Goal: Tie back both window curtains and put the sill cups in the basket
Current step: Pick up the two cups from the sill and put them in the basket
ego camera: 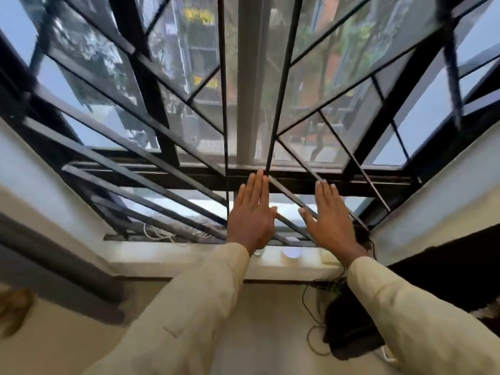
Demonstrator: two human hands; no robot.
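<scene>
My left hand (253, 212) and my right hand (328, 215) are both raised flat, palms forward and fingers straight, in front of the window's black metal grille (173, 169). Neither holds anything. Below them, on the white sill (189, 255), a white cup (291, 251) shows between my wrists, seen from above. Another small white object (258, 253) peeks out beside my left wrist; I cannot tell if it is a cup. A dark curtain (446, 263) hangs at the right edge of the window. A grey curtain or panel (54, 261) runs down the left side.
A pale block (330, 257) lies on the sill near my right wrist. Black cables (311, 309) trail down the wall under the sill next to a dark bundle (349, 326). A tangle of twigs and cord (173, 234) sits outside behind the grille.
</scene>
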